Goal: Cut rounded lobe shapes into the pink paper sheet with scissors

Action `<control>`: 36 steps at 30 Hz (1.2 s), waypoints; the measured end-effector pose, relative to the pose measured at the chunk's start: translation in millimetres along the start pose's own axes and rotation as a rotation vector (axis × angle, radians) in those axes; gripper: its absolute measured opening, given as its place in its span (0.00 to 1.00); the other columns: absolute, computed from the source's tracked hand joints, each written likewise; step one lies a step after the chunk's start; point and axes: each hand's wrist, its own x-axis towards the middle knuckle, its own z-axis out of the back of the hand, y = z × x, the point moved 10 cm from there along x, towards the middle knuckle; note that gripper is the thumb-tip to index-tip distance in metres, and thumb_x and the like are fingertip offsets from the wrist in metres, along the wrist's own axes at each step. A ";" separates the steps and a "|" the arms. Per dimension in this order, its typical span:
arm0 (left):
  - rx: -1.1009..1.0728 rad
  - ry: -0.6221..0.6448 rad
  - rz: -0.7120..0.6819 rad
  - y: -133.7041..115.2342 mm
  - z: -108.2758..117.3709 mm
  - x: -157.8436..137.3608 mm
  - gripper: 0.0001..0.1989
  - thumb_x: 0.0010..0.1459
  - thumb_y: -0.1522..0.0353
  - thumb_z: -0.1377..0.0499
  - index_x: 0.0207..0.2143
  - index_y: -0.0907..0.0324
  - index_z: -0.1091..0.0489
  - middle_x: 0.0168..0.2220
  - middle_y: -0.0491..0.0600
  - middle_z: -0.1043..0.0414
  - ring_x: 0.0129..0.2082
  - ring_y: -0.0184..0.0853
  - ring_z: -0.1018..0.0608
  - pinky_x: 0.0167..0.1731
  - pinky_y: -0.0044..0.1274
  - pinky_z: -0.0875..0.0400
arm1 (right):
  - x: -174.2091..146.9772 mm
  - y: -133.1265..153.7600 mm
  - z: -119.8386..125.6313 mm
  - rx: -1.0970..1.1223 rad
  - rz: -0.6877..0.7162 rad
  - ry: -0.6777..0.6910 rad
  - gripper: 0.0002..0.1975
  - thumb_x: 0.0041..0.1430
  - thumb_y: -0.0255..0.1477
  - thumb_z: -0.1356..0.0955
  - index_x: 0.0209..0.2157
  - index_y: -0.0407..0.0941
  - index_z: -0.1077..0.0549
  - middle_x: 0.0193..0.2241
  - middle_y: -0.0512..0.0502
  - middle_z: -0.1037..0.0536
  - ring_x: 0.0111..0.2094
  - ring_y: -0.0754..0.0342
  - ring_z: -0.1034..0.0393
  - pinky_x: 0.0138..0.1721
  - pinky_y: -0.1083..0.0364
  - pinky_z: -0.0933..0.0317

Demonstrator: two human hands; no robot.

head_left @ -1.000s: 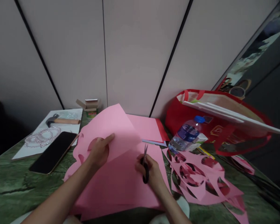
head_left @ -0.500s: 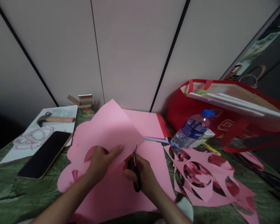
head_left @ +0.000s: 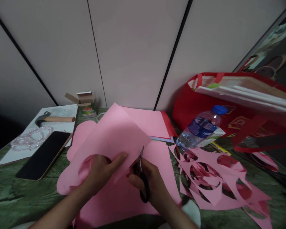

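Pink sheet (head_left: 121,127): It was lifted and tilted over more pink paper (head_left: 124,203) on the bench (head_left: 4,190), perhaps so its right edge was easy to reach.
Left hand (head_left: 98,175): It was clamped on the sheet by a round hole, thumb on top and the other fingers hidden behind, likely to stop the paper flopping.
Right hand (head_left: 150,178): Its fingers were curled tight around the scissors.
Scissors (head_left: 145,189): They pointed up and far, just beside the sheet's right edge. I could not tell if they touched it.
Scraps (head_left: 228,202): Pink bits full of holes lay to the right, maybe to be out of the way.
Bottle (head_left: 200,127): It leaned over beside the red bag (head_left: 186,98).
Phone (head_left: 44,156): It lay flat on the left, near the hammer (head_left: 59,119).
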 end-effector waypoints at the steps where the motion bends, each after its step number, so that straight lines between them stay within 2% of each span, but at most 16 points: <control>1: -0.007 0.028 -0.005 0.1 -3.3 -0.7 0.17 0.40 0.57 0.38 0.14 0.61 0.35 0.14 0.45 0.36 0.16 0.31 0.34 0.14 0.21 0.41 | -1.5 -1.0 1.3 -0.002 -0.001 -0.014 0.11 0.48 0.34 0.30 0.27 0.43 0.35 0.21 0.54 0.37 0.22 0.60 0.45 0.23 0.59 0.49; 6: 0.031 0.084 0.063 7.6 -9.6 -5.5 0.18 0.42 0.56 0.40 0.13 0.61 0.35 0.11 0.44 0.36 0.13 0.30 0.34 0.11 0.20 0.43 | -6.1 0.1 5.0 -0.067 0.027 -0.076 0.11 0.49 0.35 0.32 0.26 0.42 0.35 0.20 0.53 0.35 0.23 0.58 0.40 0.25 0.58 0.46; 12: -0.075 0.165 -0.013 -4.1 -20.0 -10.1 0.14 0.45 0.60 0.41 0.16 0.61 0.32 0.15 0.47 0.29 0.17 0.34 0.27 0.15 0.20 0.36 | -8.9 -5.3 4.7 -0.029 0.000 -0.113 0.11 0.51 0.35 0.33 0.27 0.43 0.36 0.20 0.53 0.34 0.22 0.58 0.37 0.24 0.58 0.41; 18: -0.041 0.159 -0.034 -5.8 -20.7 -11.9 0.12 0.44 0.61 0.40 0.19 0.61 0.29 0.17 0.48 0.27 0.20 0.35 0.27 0.17 0.20 0.36 | -11.6 6.8 8.6 -0.082 0.068 -0.150 0.12 0.49 0.35 0.32 0.30 0.44 0.37 0.23 0.54 0.36 0.23 0.58 0.41 0.23 0.60 0.44; 22: 0.011 0.215 -0.012 -4.5 -25.7 -14.8 0.14 0.43 0.59 0.40 0.17 0.61 0.30 0.16 0.47 0.28 0.18 0.35 0.28 0.15 0.20 0.38 | -12.8 13.1 9.4 -0.063 0.112 -0.141 0.15 0.48 0.35 0.31 0.34 0.44 0.37 0.28 0.51 0.35 0.27 0.57 0.42 0.27 0.58 0.43; 28: 0.004 0.215 -0.007 -4.3 -25.6 -16.4 0.14 0.44 0.58 0.40 0.20 0.61 0.29 0.19 0.48 0.26 0.21 0.35 0.26 0.17 0.21 0.35 | -12.9 13.0 8.1 -0.008 0.099 -0.141 0.15 0.47 0.36 0.30 0.31 0.45 0.38 0.24 0.53 0.39 0.26 0.57 0.44 0.26 0.59 0.45; 32: 0.014 0.223 -0.007 -2.5 -26.7 -16.2 0.14 0.44 0.58 0.41 0.19 0.60 0.30 0.16 0.46 0.29 0.19 0.34 0.27 0.16 0.21 0.36 | -13.1 13.4 6.4 0.043 0.089 -0.146 0.13 0.47 0.34 0.30 0.31 0.45 0.37 0.25 0.53 0.38 0.26 0.57 0.44 0.27 0.59 0.45; 36: -0.011 0.214 -0.040 -6.0 -26.6 -15.9 0.12 0.44 0.60 0.40 0.20 0.60 0.30 0.19 0.47 0.26 0.21 0.35 0.26 0.16 0.20 0.36 | -13.9 12.0 6.9 0.046 0.096 -0.154 0.12 0.48 0.33 0.31 0.31 0.46 0.38 0.25 0.53 0.37 0.27 0.57 0.43 0.27 0.59 0.44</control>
